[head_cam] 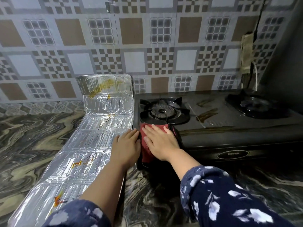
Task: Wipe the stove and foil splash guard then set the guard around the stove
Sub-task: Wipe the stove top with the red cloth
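Right hand lies flat, fingers spread, pressing a red cloth onto the front left corner of the black stove, just ahead of the left burner. Left hand rests open, palm down, at the stove's left edge, beside the cloth. Foil splash guard lies unfolded on the marbled counter left of the stove, far panel leaning on the tiled wall, orange stains on it.

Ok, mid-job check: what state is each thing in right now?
Red cloth: pressed flat on stove's front left corner.
Right hand: flat on cloth.
Left hand: resting at stove's left edge.
Stove: unlit, brown streaks mid-top.
Foil splash guard: lying unfolded beside stove, orange stains.
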Action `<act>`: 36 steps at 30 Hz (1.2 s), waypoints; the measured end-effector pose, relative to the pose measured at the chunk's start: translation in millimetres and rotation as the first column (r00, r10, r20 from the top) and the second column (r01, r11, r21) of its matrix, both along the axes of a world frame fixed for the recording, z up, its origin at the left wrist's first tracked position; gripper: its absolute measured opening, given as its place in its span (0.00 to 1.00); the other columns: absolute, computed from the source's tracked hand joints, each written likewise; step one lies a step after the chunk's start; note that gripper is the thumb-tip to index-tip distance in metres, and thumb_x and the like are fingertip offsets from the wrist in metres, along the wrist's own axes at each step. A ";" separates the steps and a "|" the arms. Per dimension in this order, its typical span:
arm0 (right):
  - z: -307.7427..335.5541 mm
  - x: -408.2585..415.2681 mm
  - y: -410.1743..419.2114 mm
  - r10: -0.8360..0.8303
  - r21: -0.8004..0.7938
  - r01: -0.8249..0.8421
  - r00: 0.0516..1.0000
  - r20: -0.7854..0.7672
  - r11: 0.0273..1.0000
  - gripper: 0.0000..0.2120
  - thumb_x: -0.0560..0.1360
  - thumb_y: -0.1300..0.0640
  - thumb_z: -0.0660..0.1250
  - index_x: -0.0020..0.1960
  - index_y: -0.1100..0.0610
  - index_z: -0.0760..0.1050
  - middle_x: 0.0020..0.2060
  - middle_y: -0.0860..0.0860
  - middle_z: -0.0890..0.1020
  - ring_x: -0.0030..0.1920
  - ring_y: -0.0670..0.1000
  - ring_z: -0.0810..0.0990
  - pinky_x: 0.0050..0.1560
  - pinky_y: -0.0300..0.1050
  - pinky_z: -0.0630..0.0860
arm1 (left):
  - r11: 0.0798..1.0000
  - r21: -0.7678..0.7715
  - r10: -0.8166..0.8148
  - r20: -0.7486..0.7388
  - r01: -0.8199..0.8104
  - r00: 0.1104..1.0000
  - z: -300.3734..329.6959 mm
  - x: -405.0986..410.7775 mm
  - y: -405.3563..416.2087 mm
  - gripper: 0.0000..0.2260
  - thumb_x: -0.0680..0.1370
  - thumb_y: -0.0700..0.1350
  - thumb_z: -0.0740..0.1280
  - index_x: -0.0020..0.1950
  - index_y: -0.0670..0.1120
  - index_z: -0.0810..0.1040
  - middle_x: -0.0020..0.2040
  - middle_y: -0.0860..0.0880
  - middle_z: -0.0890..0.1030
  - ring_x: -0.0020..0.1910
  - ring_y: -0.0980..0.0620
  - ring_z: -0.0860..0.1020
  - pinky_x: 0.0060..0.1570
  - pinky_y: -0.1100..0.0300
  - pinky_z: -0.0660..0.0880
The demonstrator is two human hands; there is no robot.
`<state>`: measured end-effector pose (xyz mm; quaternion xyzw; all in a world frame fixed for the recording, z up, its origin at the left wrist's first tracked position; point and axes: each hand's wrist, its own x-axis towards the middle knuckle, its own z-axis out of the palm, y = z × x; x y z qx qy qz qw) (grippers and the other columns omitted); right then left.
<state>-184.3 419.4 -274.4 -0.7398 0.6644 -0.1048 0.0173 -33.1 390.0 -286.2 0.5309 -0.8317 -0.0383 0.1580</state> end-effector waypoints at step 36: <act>-8.4 -50.2 41.1 -0.346 -0.001 0.346 0.937 0.044 0.938 0.24 0.82 0.45 0.46 0.77 0.44 0.53 0.77 0.39 0.54 0.77 0.41 0.48 0.75 0.50 0.41 | 0.959 -0.119 -0.258 0.018 0.258 0.966 17.4 -63.4 -15.8 0.16 0.75 0.44 0.59 0.60 0.51 0.79 0.64 0.54 0.77 0.60 0.50 0.77 0.55 0.54 0.69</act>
